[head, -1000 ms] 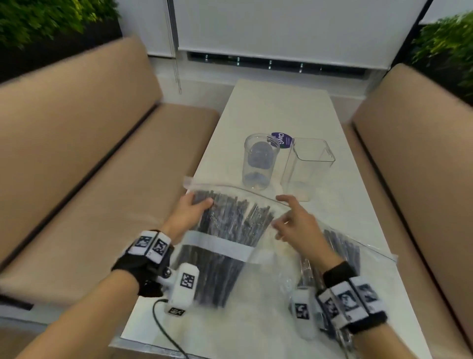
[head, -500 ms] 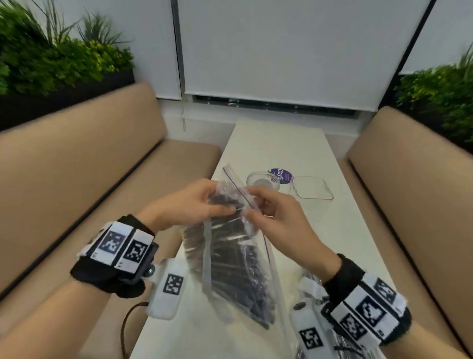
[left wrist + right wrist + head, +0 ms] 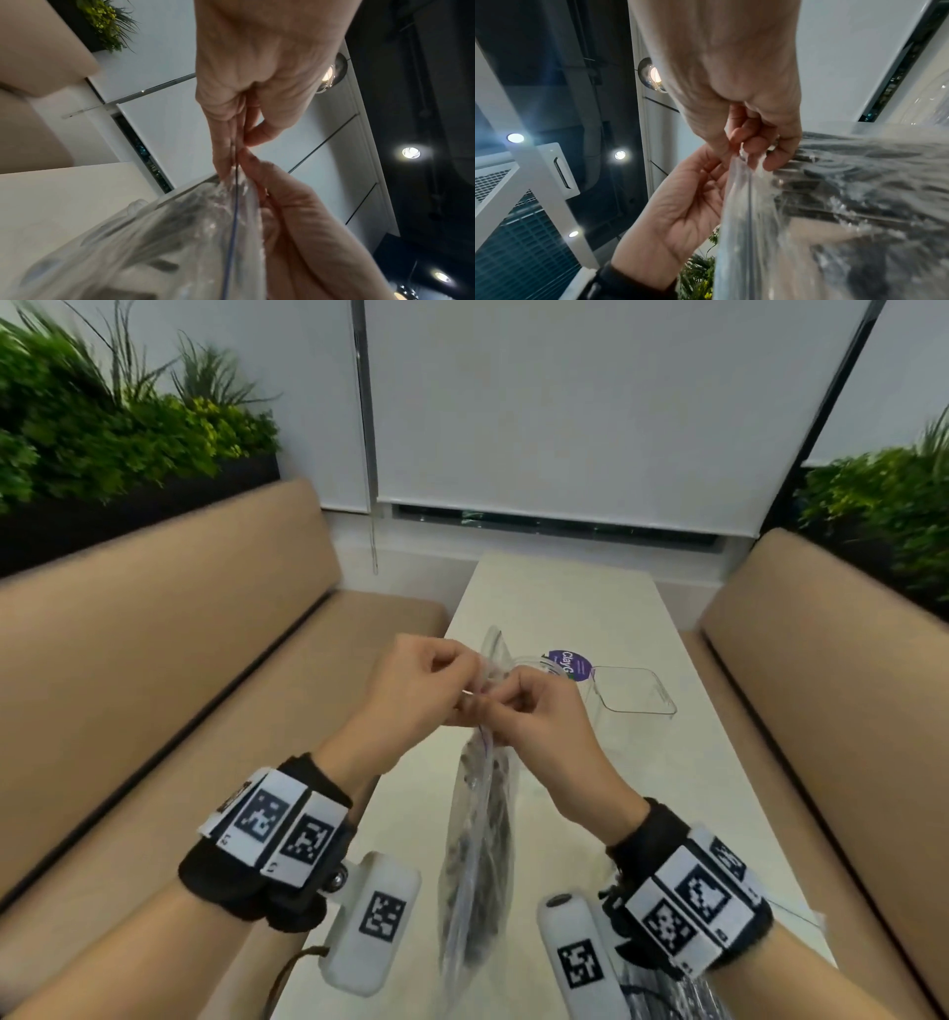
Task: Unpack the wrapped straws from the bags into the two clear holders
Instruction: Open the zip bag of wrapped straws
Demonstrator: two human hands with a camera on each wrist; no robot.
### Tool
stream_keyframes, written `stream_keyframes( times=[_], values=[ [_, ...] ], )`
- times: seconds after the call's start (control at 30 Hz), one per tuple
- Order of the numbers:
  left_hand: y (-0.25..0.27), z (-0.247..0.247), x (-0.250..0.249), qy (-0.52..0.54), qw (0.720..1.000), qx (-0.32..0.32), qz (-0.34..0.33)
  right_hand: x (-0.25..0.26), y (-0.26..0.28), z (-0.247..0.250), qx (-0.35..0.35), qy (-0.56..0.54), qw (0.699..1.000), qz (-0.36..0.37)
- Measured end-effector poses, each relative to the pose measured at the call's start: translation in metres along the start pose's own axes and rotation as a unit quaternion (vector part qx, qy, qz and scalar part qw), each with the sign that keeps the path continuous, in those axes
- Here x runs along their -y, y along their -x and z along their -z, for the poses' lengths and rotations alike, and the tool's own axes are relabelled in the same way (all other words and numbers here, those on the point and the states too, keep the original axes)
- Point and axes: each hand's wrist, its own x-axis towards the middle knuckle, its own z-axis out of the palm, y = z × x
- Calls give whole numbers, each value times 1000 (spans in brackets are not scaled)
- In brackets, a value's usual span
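A clear zip bag [image 3: 482,855] full of dark wrapped straws hangs edge-on above the white table [image 3: 565,598]. My left hand [image 3: 464,693] and right hand [image 3: 495,708] meet at its top, each pinching one side of the zip edge. In the left wrist view the left hand [image 3: 231,160] pinches the seal of the bag [image 3: 180,233]. The right wrist view shows my right hand [image 3: 754,154] gripping the top of the bag [image 3: 834,192]. Behind my hands stand the round clear holder [image 3: 565,665] with a purple label, partly hidden, and the square clear holder [image 3: 637,690].
A second bag of straws [image 3: 667,994] lies at the table's near right corner under my right wrist. Tan benches [image 3: 154,711] run along both sides of the table. Planters [image 3: 102,428] sit behind the backrests. The wall and a blind close off the far end.
The bag has come up off the table and turned edge-on. Both hands have moved from its flat side to its top edge and closed together on the zip.
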Motion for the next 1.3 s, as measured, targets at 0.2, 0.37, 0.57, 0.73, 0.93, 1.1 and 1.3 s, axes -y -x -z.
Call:
stream_keyframes(
  times=[0.2,0.37,0.57,0.73,0.93,1.1,1.3],
  values=[
    [-2,6,-8,33,998,38,36,9,-4,8,43,-70,994,-70],
    [-4,8,-6,-40,997,61,38,10,-7,12,49,-129,984,-114],
    [-8,11,-3,-54,995,64,48,11,-11,13,55,-125,981,-135],
    [-8,5,1,6,995,53,84,10,-13,9,42,-92,989,-111],
    [-9,10,0,98,980,108,136,10,-13,19,71,-105,988,-84],
    [-8,11,-3,139,973,112,144,13,-13,20,44,-49,996,-67],
    [-7,10,-4,111,980,127,104,15,-13,26,68,-6,996,-56]
  ],
)
